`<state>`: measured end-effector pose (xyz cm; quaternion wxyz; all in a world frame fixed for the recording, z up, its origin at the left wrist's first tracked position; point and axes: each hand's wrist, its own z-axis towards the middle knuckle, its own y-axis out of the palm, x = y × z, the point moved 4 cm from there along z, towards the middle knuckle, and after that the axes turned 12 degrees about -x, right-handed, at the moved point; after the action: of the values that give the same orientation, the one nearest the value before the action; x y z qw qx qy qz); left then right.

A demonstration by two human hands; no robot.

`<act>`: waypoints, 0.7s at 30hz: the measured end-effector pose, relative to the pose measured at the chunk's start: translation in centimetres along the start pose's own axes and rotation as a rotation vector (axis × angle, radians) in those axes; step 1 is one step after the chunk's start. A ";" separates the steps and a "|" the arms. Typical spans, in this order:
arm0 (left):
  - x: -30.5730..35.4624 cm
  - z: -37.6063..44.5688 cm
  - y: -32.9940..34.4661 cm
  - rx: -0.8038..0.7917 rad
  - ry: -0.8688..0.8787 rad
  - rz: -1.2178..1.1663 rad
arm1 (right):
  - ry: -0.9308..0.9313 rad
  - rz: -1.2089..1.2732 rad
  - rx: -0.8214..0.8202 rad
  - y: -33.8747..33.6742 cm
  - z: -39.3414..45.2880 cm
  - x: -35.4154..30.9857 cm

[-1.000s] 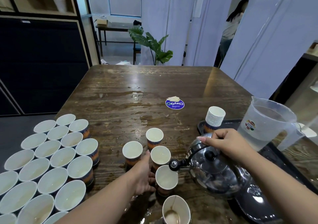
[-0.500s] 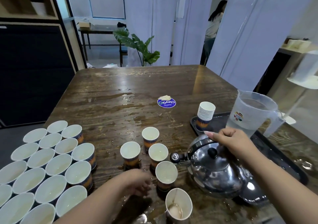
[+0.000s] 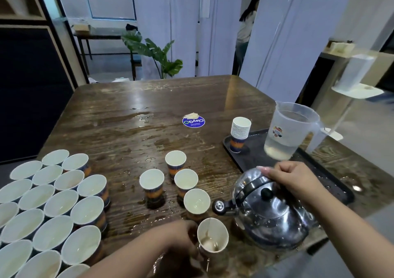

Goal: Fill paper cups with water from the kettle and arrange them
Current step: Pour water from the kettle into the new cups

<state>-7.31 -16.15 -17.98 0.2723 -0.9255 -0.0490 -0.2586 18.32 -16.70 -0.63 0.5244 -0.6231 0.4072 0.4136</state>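
My right hand [image 3: 295, 180] grips the black handle of the steel kettle [image 3: 270, 213], which sits at the front right with its spout pointing left. My left hand [image 3: 181, 238] wraps around the side of the nearest paper cup [image 3: 212, 238], which holds a little brownish liquid. Three more cups [image 3: 197, 200] [image 3: 186, 179] [image 3: 151, 181] and a farther one [image 3: 175, 159] stand in the middle of the wet wooden table [image 3: 149, 107]. Several filled cups [image 3: 61, 203] are packed in rows at the left.
A black tray [image 3: 332, 181] at the right carries a stack of unused cups [image 3: 240, 132] and a clear plastic pitcher [image 3: 291, 132] with some water. A blue round sticker [image 3: 193, 121] lies mid-table. Puddles spot the wood. A person stands far behind.
My left hand pulled back from the cup by the spout toward me and now holds the nearest cup. The kettle has come back level from its tilt over the cup.
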 end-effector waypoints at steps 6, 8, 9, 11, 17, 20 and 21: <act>0.3 0.9 0.8 0.086 0.088 -0.091 | -0.003 -0.086 -0.056 0.5 -0.3 0.3; 0.5 0.9 1.1 0.108 0.109 -0.135 | -0.014 -0.124 -0.080 0.5 0.0 0.5; 0.6 0.8 1.1 0.110 0.119 -0.156 | -0.022 -0.133 -0.088 0.6 0.0 0.4; 0.8 0.6 1.3 0.116 0.142 -0.197 | -0.040 -0.138 -0.112 0.7 0.2 0.5; 0.7 0.8 2.2 0.153 0.196 -0.291 | -0.073 -0.211 -0.189 1.1 1.1 0.0; 0.6 1.1 2.6 0.194 0.208 -0.299 | -0.097 -0.254 -0.209 1.4 1.6 -0.2; 0.7 1.1 2.7 0.202 0.215 -0.313 | -0.100 -0.269 -0.216 1.4 1.7 -0.2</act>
<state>-5.60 -17.86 -19.72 0.3237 -0.8418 -0.1887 -0.3886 16.78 -15.14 -1.02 0.5247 -0.7031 0.2468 0.4116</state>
